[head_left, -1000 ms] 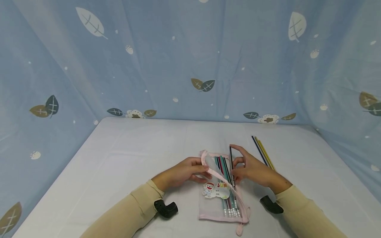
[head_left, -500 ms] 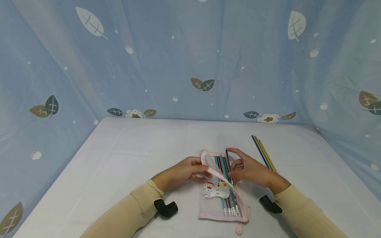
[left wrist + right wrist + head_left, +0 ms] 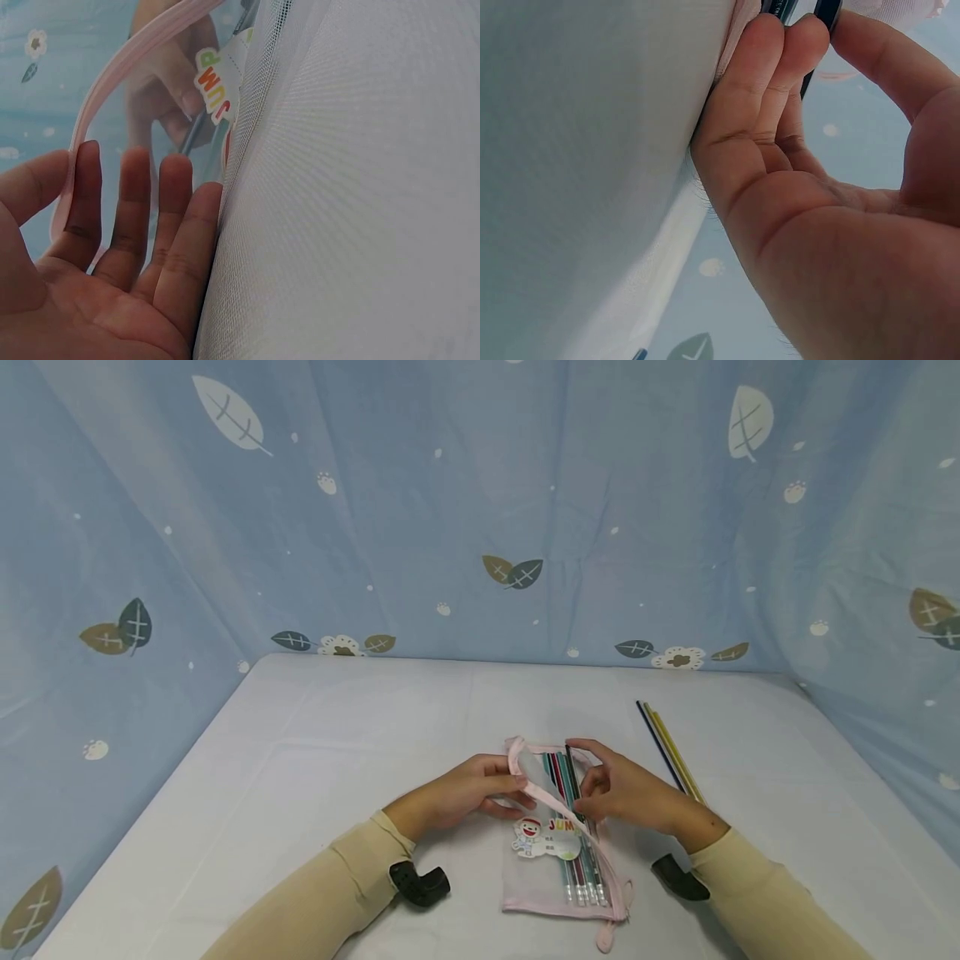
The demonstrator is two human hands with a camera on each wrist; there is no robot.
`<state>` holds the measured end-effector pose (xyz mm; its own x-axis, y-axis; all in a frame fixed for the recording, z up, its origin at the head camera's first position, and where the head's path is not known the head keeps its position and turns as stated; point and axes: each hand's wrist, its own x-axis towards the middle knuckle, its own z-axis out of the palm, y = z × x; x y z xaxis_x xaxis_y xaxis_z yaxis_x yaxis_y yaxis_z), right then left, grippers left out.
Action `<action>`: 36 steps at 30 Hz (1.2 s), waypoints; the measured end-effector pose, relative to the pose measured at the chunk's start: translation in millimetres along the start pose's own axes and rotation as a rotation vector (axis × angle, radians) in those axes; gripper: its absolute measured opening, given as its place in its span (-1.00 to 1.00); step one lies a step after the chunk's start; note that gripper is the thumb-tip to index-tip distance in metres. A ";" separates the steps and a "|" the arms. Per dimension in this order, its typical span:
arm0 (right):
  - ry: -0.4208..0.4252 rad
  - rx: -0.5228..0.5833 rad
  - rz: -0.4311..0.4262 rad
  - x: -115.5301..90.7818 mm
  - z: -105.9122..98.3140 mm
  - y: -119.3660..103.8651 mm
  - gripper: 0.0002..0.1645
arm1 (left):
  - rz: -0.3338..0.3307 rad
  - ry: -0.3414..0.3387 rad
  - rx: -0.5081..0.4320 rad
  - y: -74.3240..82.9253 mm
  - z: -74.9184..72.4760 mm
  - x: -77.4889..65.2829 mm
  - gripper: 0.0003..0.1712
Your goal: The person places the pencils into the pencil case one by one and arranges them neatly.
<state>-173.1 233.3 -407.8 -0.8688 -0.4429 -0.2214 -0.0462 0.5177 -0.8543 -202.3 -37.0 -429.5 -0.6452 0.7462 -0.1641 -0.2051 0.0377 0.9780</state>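
Note:
A see-through mesh pencil pouch (image 3: 525, 889) with pink trim and a "JUMP" label (image 3: 546, 839) lies on the table, its opening lifted. My left hand (image 3: 476, 789) pinches the pink edge (image 3: 109, 75) between thumb and index finger, the other fingers extended behind it. Inside the pouch, several pencils (image 3: 557, 768) in teal, dark and red lie side by side, silver ends toward me. My right hand (image 3: 633, 789) grips a dark pencil (image 3: 828, 12) between thumb and fingers, the index fingertip at its far end. That pencil's near part is inside the pouch.
To the right, a dark blue pencil (image 3: 654, 731) and yellow pencils (image 3: 670, 743) lie on the white tabletop (image 3: 360, 718), partly behind the right wrist. A pink pull tab (image 3: 605, 937) hangs off the pouch's near right corner. A blue leaf-patterned curtain (image 3: 420, 510) stands behind the table.
My right hand has shifted left and toward me, bringing the dark pencil further into the pouch beside the others. The left hand keeps holding the edge in place.

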 end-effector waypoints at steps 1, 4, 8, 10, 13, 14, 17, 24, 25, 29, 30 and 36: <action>0.005 -0.003 0.001 -0.1 0.0 0.0 0.10 | 0.000 -0.001 0.001 0.2 0.3 0.0 -0.65; 0.023 -0.008 -0.002 -0.5 -0.1 0.6 0.08 | 0.000 -0.003 0.002 0.8 1.0 0.3 -0.64; 0.035 -0.013 -0.007 -0.2 -0.8 2.8 0.06 | -0.001 -0.003 -0.005 1.2 1.7 1.2 -0.65; 0.033 -0.020 -0.004 0.5 -1.3 3.8 0.05 | 0.001 -0.004 -0.008 1.0 1.7 1.8 -0.65; 0.030 -0.041 0.000 2.3 -1.6 3.5 0.05 | 0.004 -0.004 -0.010 0.5 1.1 2.5 -0.66; 0.026 -0.043 -0.001 2.6 -1.6 2.9 0.05 | 0.004 -0.003 -0.008 0.3 0.9 2.5 -0.67; 0.018 -0.055 -0.003 3.4 -1.4 1.1 0.06 | 0.003 -0.002 -0.005 0.0 0.5 2.4 -0.69; 0.007 -0.066 -0.011 3.4 -0.3 -0.6 0.06 | -0.002 0.009 -0.006 -0.7 0.7 2.7 -0.70; 0.007 -0.067 -0.010 3.6 0.0 -0.3 0.06 | -0.002 0.012 -0.006 -0.8 0.7 2.7 -0.71; 0.001 -0.071 -0.012 4.1 0.7 1.1 0.04 | -0.003 0.017 -0.004 -1.3 0.6 2.9 -0.73; -0.001 -0.073 -0.015 4.1 0.8 1.3 0.03 | -0.004 0.018 -0.003 -1.4 0.6 3.0 -0.73; -0.005 -0.086 -0.057 1.2 1.8 1.0 -0.05 | -0.006 0.031 0.001 -5.6 0.1 5.2 -0.73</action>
<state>-173.3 231.9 -409.8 -0.8612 -0.4768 -0.1761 -0.1378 0.5524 -0.8221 -204.5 -33.2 -435.9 -0.6662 0.7251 -0.1742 -0.2086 0.0431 0.9771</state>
